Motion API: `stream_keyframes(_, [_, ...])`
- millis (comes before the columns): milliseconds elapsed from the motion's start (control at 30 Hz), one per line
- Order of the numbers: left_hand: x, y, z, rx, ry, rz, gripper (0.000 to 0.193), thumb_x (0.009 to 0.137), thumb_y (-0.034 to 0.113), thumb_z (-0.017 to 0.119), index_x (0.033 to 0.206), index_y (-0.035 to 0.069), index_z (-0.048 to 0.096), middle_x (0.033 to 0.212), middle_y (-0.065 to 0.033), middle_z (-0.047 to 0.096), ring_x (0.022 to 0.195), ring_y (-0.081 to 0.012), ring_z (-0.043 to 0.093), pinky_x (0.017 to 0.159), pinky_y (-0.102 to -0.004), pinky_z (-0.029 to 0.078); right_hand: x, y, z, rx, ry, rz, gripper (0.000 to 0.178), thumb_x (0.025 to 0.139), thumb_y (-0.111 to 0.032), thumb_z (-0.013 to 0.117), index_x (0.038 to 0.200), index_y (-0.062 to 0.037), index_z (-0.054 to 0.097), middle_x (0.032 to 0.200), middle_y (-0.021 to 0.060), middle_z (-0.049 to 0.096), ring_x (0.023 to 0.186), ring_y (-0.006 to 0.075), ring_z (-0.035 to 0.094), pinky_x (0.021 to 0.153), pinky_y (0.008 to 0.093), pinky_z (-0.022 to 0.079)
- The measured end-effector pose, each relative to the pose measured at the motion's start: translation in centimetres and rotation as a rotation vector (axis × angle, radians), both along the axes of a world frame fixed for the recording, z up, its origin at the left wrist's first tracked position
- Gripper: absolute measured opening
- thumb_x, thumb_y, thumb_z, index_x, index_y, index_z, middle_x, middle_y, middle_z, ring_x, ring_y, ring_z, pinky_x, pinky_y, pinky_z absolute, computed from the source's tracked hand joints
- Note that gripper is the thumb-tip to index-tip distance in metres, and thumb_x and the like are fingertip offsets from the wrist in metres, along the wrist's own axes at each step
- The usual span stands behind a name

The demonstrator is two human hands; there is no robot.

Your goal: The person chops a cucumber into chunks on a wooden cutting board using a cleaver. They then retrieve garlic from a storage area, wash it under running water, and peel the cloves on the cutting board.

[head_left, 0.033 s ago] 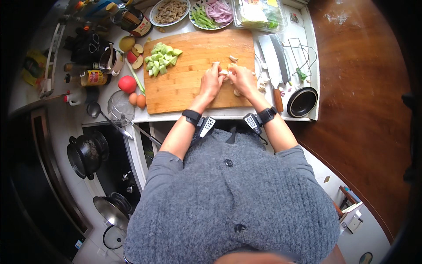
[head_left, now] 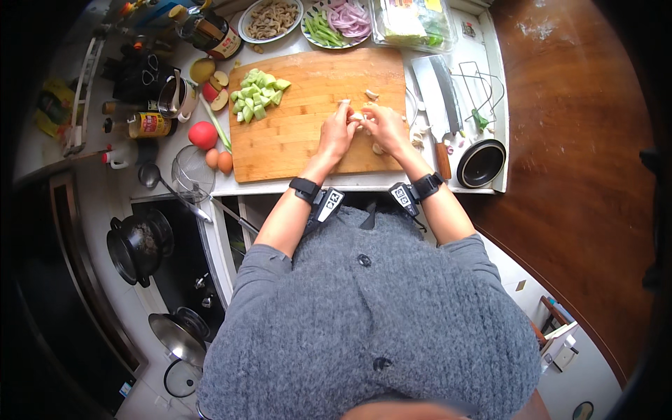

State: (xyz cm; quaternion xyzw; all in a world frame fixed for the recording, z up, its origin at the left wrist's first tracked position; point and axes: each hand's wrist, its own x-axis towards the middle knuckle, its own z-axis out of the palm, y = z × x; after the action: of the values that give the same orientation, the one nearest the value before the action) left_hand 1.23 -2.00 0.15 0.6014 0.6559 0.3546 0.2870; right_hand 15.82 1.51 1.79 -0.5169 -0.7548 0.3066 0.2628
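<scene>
Over the right part of a wooden cutting board (head_left: 308,150), my two hands meet at a pale garlic clove (head_left: 356,117). My left hand (head_left: 336,133) pinches the clove between its fingertips. Beside it, my right hand (head_left: 386,130) has its fingers bent and pressed together at the clove's other side. More garlic lies around them: one clove (head_left: 372,94) beyond the right fingers and another (head_left: 378,148) below that hand. Chopped pale-green vegetable pieces (head_left: 259,94) sit in a heap at the board's far left.
Right of the board lie a cleaver (head_left: 437,94), a wire rack (head_left: 479,84) and a black bowl (head_left: 481,162). Plates of sliced meat (head_left: 271,19) and onion (head_left: 348,19) stand behind. A tomato (head_left: 203,134), eggs (head_left: 218,160), strainer (head_left: 194,173) and ladle (head_left: 149,175) are at left.
The fingers of both hands have shifted very slightly around the garlic clove. Everything else stays in place.
</scene>
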Motion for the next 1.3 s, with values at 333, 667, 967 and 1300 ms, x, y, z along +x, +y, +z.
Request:
stream_keyframes(333, [0.8,-0.5,0.8,-0.205,-0.945,0.083,0.045,0.085,0.003,0.066,0.127,0.004,0.05,0.106,-0.0102,0.062,0.097,-0.0161,0.06,0.084,-0.0289,0.051,1.3,-1.3,1.3,-0.457,0.415,-0.104,0.022,0.081,-0.025,0.072,0.09,-0.0047,0.069,0.077,0.009,0.068,0.07,0.0146,0.067,0.067,0.0297,0.052])
stream_keyframes(667, [1.8,-1.3,0.0,-0.263,-1.044,0.048,0.031,0.081,0.011,0.071,0.108,0.0,0.059,0.1,-0.0066,0.062,0.094,-0.0141,0.06,0.084,-0.0301,0.05,3.2,-1.5,0.6,-0.013,0.302,-0.043,0.018,0.086,-0.014,0.062,0.098,-0.0009,0.068,0.086,0.0096,0.068,0.078,0.0175,0.064,0.071,0.0302,0.049])
stream_keyframes(967, [0.8,-1.6,-0.6,-0.305,-1.18,0.096,0.027,0.085,0.003,0.062,0.111,-0.001,0.057,0.098,-0.0108,0.066,0.079,-0.0149,0.065,0.07,-0.0267,0.055,2.0,-0.5,-0.8,-0.462,0.504,0.006,0.014,0.095,-0.015,0.056,0.094,-0.0018,0.061,0.083,0.0017,0.062,0.073,0.0073,0.057,0.066,0.0207,0.044])
stream_keyframes(1300, [2.0,-2.1,0.8,-0.033,-0.659,0.185,0.015,0.084,0.008,0.062,0.096,0.001,0.057,0.082,-0.0096,0.063,0.071,-0.0161,0.064,0.063,-0.0276,0.054,0.5,-2.2,-1.8,-0.412,0.57,-0.065,0.017,0.097,-0.014,0.052,0.093,0.0009,0.059,0.078,0.0031,0.062,0.068,0.0083,0.056,0.062,0.0215,0.045])
